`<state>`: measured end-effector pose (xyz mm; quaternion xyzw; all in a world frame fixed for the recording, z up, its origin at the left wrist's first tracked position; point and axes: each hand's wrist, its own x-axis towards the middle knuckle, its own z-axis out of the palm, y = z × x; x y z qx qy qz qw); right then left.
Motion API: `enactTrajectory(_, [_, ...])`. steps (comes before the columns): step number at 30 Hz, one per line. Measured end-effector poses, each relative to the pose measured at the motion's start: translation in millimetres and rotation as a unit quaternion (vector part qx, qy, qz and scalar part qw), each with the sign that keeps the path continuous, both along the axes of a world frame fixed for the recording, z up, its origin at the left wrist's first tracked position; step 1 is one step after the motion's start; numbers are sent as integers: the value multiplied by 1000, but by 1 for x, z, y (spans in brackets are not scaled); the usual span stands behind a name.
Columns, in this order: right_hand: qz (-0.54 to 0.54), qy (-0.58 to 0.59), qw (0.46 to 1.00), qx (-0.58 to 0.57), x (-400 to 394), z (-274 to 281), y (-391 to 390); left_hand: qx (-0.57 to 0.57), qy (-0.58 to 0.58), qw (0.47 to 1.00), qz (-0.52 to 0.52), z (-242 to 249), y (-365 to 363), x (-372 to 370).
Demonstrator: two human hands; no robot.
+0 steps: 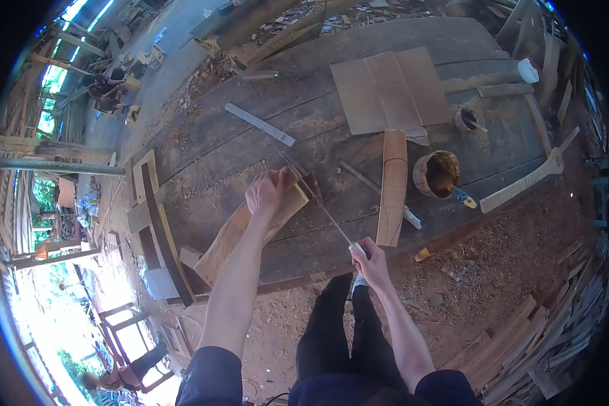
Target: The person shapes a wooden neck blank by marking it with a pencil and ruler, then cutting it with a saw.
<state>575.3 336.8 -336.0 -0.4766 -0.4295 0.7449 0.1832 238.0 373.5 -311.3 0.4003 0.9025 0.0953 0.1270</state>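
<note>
My left hand [267,193] is closed over the top end of a curved wooden piece [233,243], which has a pale yellow cut edge and lies slanted on the workbench. In my right hand [371,262] is the pale handle of a thin, straight tool [336,224]. Its shaft slants up and left to a small reddish-brown piece [312,188] beside the wood's end, close to my left fingers. The tool's exact kind is unclear. To the right of it lies a broad curved wooden board [391,186], over a thin strip [369,181].
On the workbench [287,254] are a metal ruler [259,124], cardboard [392,91], a tub of brown paste [436,174] with a brush [464,197], and a smaller pot [467,120]. Curved wooden parts [159,223] lie left. Stacked wood strips [541,345] are at lower right; a person [125,375] is lower left.
</note>
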Motion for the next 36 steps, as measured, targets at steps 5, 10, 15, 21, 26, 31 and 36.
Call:
enactTrajectory(5, [4, 0, 1000, 30, 4, -8, 2, 15, 7, 1000, -11, 0, 3, -1])
enactTrajectory(10, [18, -8, 1000, 24, 5, -18, 5, 16, 33, 999, -19, -3, 3, -3])
enactTrajectory(15, [16, 3, 1000, 19, -13, -16, 16, 17, 37, 998, -41, -6, -2, -4])
enactTrajectory(21, [39, -17, 999, 33, -48, -4, 36, 6, 37, 998, -49, -5, 0, -5])
enactTrajectory(26, [63, -56, 993, 77, -68, 5, 44, 17, 27, 999, -42, -5, 0, -4])
enactTrajectory(31, [46, -27, 997, 49, -54, -2, 34, -17, 20, 999, -28, 7, 4, 1])
enactTrajectory(36, [44, -15, 999, 18, -23, -17, 15, -10, 27, 999, -24, 4, 4, 1])
